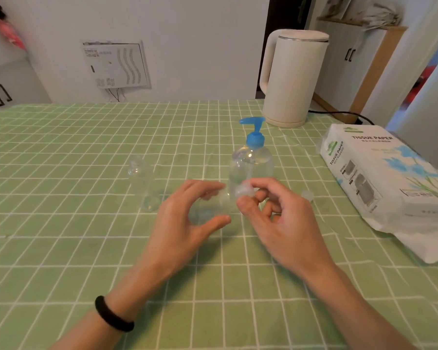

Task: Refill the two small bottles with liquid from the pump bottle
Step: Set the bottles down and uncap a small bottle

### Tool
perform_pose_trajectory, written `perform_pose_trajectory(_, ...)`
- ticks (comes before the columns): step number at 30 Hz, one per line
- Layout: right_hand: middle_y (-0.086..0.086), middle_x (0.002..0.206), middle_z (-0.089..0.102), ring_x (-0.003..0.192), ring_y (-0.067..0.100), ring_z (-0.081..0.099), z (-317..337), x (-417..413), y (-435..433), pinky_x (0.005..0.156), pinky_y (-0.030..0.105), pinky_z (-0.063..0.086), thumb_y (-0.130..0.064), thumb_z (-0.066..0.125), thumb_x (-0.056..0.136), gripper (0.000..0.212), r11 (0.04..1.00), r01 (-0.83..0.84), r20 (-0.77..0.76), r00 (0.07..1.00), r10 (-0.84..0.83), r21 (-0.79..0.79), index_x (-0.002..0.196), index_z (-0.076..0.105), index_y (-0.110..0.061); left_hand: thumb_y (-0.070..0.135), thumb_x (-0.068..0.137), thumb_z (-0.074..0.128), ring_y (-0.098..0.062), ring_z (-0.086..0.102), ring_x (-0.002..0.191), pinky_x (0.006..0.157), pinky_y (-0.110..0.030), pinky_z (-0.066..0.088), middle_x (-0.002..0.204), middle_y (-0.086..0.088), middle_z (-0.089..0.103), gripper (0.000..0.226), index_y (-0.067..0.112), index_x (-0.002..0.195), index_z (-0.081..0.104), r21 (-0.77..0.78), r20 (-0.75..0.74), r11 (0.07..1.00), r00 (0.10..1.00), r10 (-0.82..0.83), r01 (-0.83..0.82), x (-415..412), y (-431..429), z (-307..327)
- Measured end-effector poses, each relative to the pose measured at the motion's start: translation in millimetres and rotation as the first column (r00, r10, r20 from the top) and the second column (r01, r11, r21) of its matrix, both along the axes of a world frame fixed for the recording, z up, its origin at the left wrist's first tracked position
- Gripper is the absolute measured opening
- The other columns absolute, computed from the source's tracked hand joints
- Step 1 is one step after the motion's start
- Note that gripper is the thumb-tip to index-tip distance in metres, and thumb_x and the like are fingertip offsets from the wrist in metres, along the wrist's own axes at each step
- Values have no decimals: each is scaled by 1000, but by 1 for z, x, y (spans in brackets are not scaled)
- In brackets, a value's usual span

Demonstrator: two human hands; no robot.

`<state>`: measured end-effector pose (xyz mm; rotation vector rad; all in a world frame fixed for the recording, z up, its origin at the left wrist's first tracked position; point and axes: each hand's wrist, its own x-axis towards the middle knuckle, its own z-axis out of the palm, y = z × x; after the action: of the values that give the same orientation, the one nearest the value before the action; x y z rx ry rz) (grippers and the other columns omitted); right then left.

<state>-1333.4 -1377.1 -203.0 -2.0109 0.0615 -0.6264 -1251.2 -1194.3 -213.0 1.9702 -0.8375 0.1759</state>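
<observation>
A clear pump bottle (pixel 250 162) with a blue pump head stands upright mid-table. To its left stands one small clear bottle (pixel 143 184), uncapped. My left hand (pixel 185 223) grips a second small clear bottle (pixel 213 208), tilted toward the right. My right hand (pixel 281 221) pinches that bottle's clear cap (pixel 243 191) at the neck between thumb and fingers. Whether the cap is on or off the neck I cannot tell. Another small clear cap (pixel 307 194) lies on the cloth to the right of my right hand.
A green checked tablecloth (pixel 86 248) covers the table. A cream electric kettle (pixel 291 79) stands at the back right with its black cord trailing right. A tissue paper pack (pixel 387 178) lies along the right edge.
</observation>
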Motion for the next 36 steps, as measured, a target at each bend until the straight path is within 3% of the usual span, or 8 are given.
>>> perform_pose_trajectory(5,-4,74,67,61,13,56,-1,-1,2,56,21,47,-37,75,89,12,998,-43,-19,999,44,47,88,73,-25,30,74,93,-6,68,105,93,-11,48,111,15,71,55,29,126,75,42,-15,999,1000,-22,23,-10,14,0)
perform_pose_trajectory(10,-3,84,68,75,8,63,0,-2,-1,62,14,45,-26,72,94,3,982,-177,-65,981,181,58,96,72,-28,47,69,92,-4,74,99,86,-14,55,103,21,78,51,32,115,77,-9,-115,998,992,-58,58,-3,25,-2)
perform_pose_trajectory(14,-7,110,70,108,14,67,3,-2,-6,78,13,51,-21,69,98,21,967,-255,-46,966,256,22,114,69,-35,54,71,84,-3,74,101,88,-14,56,106,23,78,47,40,116,76,-40,-159,997,985,-71,65,-1,28,-3)
perform_pose_trajectory(17,-12,115,68,106,10,68,1,-2,-9,73,18,55,-28,73,96,38,978,-202,-100,973,206,53,127,60,-45,53,72,84,-1,74,102,89,-12,55,108,25,78,46,40,116,76,-46,-156,996,984,-83,77,-2,27,-4)
perform_pose_trajectory(20,-16,117,65,108,9,65,1,-3,-13,77,25,58,-4,71,93,57,982,-187,-144,973,181,-25,130,57,-44,50,73,86,0,74,104,92,-14,55,110,25,78,46,41,117,74,-67,-168,994,981,-93,83,0,27,-4)
perform_pose_trajectory(25,-19,110,65,97,8,69,5,-6,-14,74,30,59,-35,75,90,41,984,-174,-159,971,177,30,128,62,-42,54,71,84,1,74,104,92,-13,55,110,26,78,48,42,116,74,-45,-162,996,983,-88,82,0,27,-6)
perform_pose_trajectory(29,-18,113,66,98,8,67,4,-6,-13,72,27,59,-13,73,93,50,985,-168,-156,975,160,-39,130,61,-45,54,71,89,3,73,104,92,-13,55,110,28,77,49,42,116,74,-24,-159,997,984,-80,77,1,28,-8)
perform_pose_trajectory(36,-20,96,71,86,8,68,8,-7,-9,64,16,53,-42,71,90,19,987,-124,-135,985,109,-104,109,74,-40,59,71,83,5,72,106,93,-11,54,112,29,76,49,45,117,75,-7,-152,996,984,-94,94,4,29,-16)
